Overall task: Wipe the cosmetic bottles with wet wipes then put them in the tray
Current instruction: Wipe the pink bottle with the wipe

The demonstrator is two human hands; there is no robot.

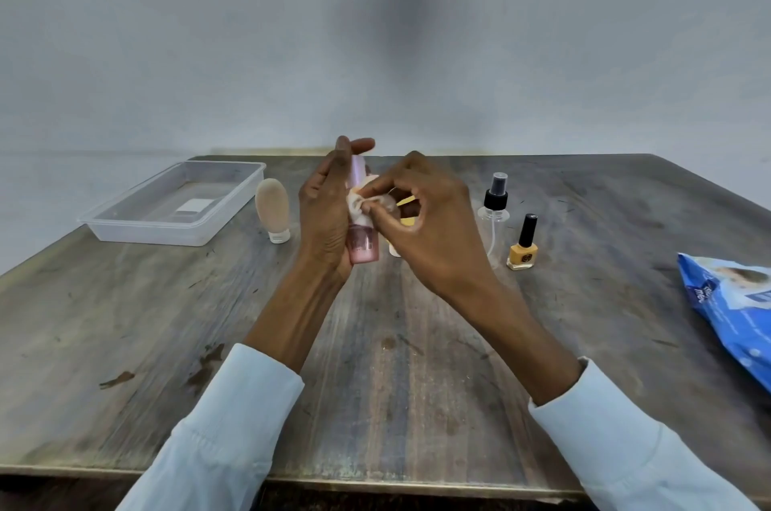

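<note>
My left hand [325, 210] holds a pink bottle [364, 246] upright above the table, its pale cap reaching up between the fingers. My right hand [421, 218] pinches a crumpled wet wipe [362, 202] against the bottle's middle. A clear plastic tray [125, 226] sits at the back left, holding only a small white label. Standing between the tray and my left hand is a beige squeeze tube [272, 210], cap down. A clear spray bottle with a black pump [495, 201] and a yellow nail polish bottle [523, 251] stand to the right. A yellow item [406, 221] is mostly hidden behind my right hand.
A blue pack of wet wipes [734, 310] lies at the table's right edge. The worn wooden table [375, 364] ends at a plain grey wall behind. My pale blue sleeves cover both forearms near the front edge.
</note>
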